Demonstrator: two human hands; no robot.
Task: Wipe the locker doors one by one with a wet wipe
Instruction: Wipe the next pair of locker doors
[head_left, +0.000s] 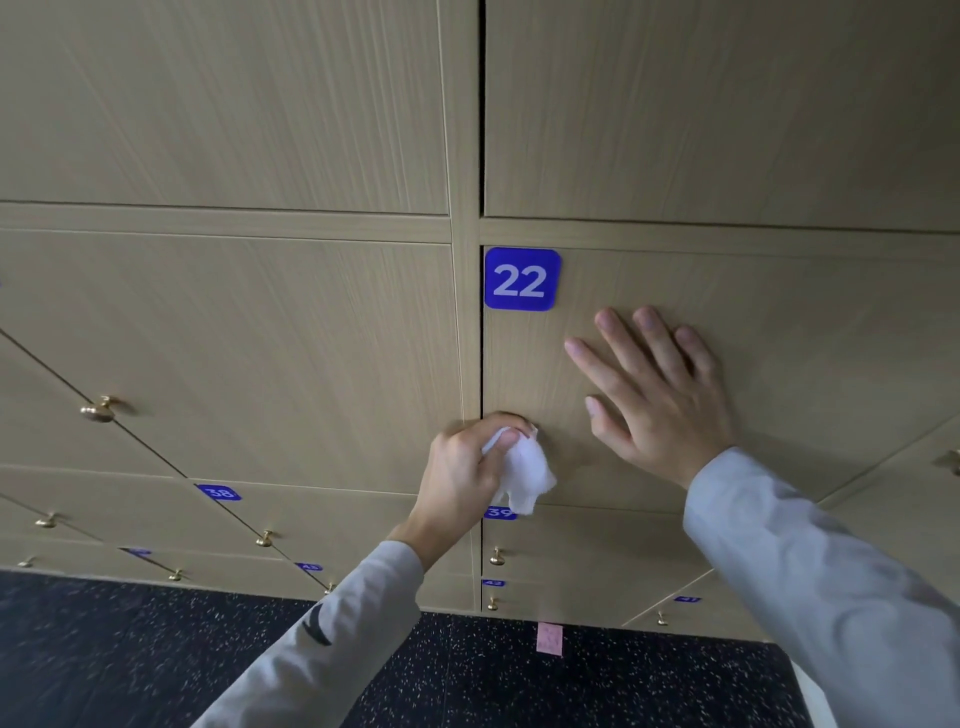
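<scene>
Locker door 22 is light wood with a blue number plate at its top left corner. My left hand grips a crumpled white wet wipe at the door's lower left edge, where its knob appears to be, hidden under the fingers. My right hand presses flat on the door's middle with fingers spread. Both arms wear grey sleeves.
More wooden locker doors surround door 22, with brass knobs and blue plates such as 38 and 39. Below lies a dark speckled floor with a small pink tag near the lockers' base.
</scene>
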